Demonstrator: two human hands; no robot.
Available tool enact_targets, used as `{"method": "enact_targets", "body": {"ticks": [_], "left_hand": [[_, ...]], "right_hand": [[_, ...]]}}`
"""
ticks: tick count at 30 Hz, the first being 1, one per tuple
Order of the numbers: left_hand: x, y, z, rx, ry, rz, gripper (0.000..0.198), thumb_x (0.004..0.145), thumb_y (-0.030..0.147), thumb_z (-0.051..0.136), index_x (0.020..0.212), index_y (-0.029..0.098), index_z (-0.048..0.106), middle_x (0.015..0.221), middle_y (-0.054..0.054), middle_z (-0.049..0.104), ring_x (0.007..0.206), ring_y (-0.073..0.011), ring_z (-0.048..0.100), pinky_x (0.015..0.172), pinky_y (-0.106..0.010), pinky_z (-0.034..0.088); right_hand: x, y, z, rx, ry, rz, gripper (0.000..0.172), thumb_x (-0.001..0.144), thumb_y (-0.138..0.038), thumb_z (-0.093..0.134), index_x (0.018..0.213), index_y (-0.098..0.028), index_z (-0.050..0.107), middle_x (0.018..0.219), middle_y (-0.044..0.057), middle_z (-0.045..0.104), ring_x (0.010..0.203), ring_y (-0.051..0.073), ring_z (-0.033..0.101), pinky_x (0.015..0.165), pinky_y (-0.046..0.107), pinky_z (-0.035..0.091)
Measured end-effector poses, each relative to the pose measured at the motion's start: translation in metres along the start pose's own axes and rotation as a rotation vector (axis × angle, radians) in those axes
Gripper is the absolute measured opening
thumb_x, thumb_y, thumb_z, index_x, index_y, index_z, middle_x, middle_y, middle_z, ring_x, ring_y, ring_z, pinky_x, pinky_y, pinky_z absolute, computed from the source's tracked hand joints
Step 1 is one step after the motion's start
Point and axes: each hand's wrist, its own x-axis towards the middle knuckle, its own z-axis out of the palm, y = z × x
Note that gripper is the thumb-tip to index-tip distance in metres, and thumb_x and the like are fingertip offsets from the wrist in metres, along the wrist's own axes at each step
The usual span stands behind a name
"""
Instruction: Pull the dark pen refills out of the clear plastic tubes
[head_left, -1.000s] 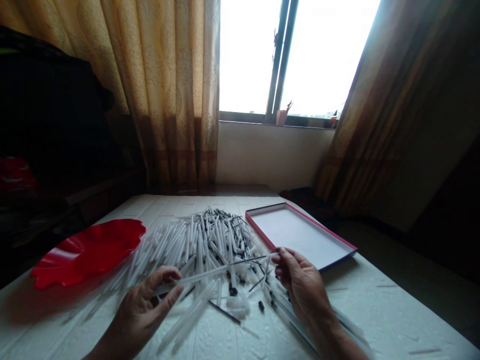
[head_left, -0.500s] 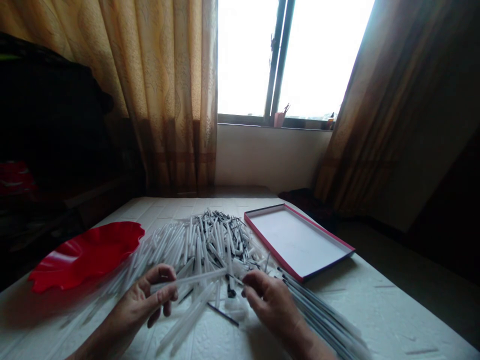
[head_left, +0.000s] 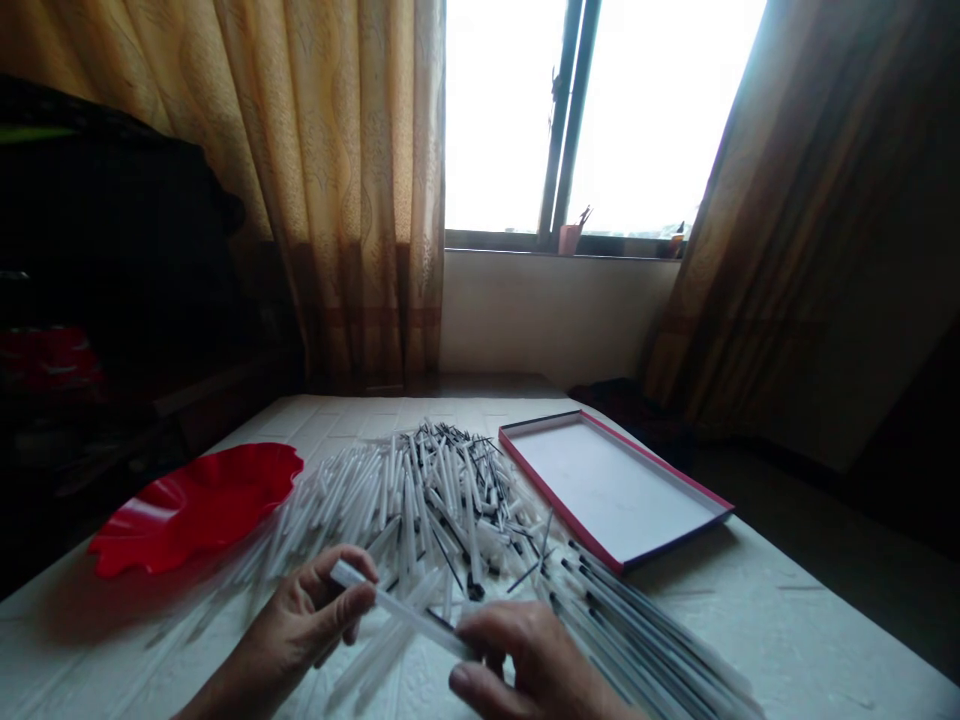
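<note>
A translucent white plastic tube [head_left: 409,612] slants between my two hands. My left hand [head_left: 319,610] pinches it near its upper end between thumb and fingers. At the lower end, my right hand [head_left: 532,655] has its thumb and forefinger around the tube; the fingertips partly hide that end. A thin dark rod [head_left: 442,618] shows just behind the tube near my right fingers. Beyond the hands spreads a heap of similar loose tubes [head_left: 352,490] mixed with short black pieces [head_left: 450,435]. Beside my right hand lies a bundle of tubes with dark rods inside [head_left: 645,630].
A red wavy-rimmed bowl [head_left: 202,500] stands at the left of the white table [head_left: 810,640]. A shallow white box lid with red sides [head_left: 615,490] lies at the right. Behind the table are curtains [head_left: 345,200] and a window with a small pink cup [head_left: 570,238] on its sill.
My right hand has moved down and left onto the tube's far end. The tube, level before, now tilts down to the right. The view has shifted slightly.
</note>
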Motion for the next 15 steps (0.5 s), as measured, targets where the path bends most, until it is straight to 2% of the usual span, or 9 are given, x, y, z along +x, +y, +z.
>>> {"method": "enact_targets", "body": {"ticks": [5,9,12,15], "left_hand": [[-0.011,-0.005,0.009,0.061,-0.090,0.018,0.047,0.073,0.062,0.078,0.092,0.020,0.070,0.060,0.004,0.055,0.046,-0.0055,0.038,0.042,-0.016,0.030],[-0.018,-0.002,0.019,0.102,-0.211,0.114,0.049,0.087,0.068,0.058,0.089,0.020,0.067,0.076,-0.001,0.063,0.057,-0.0098,0.053,0.052,-0.019,0.045],[-0.021,0.004,0.021,0.363,-0.238,0.313,0.044,0.099,0.057,0.044,0.078,0.021,0.058,0.064,0.002,0.060,0.056,-0.0110,0.057,0.054,-0.018,0.045],[-0.024,0.007,0.020,0.805,-0.211,0.649,0.030,0.103,0.042,0.044,0.083,0.024,0.057,0.066,0.004,0.063,0.058,-0.0113,0.063,0.057,-0.018,0.044]], "right_hand": [[0.002,0.004,0.022,-0.058,-0.143,0.006,0.008,0.075,-0.021,0.069,0.071,-0.017,0.074,0.058,0.000,0.067,0.053,0.012,0.058,0.050,0.020,0.035],[0.001,0.010,0.025,0.081,-0.224,0.001,0.016,0.078,-0.035,0.074,0.070,-0.021,0.075,0.062,-0.001,0.067,0.061,0.013,0.061,0.056,0.019,0.041],[0.000,0.003,0.014,0.218,-0.108,0.068,0.027,0.082,-0.046,0.065,0.075,-0.020,0.070,0.062,-0.001,0.061,0.058,0.013,0.056,0.054,0.020,0.041],[0.003,-0.014,0.001,0.401,-0.042,0.174,0.028,0.085,-0.045,0.052,0.076,-0.019,0.059,0.058,-0.004,0.052,0.049,0.010,0.044,0.047,0.021,0.034]]}}
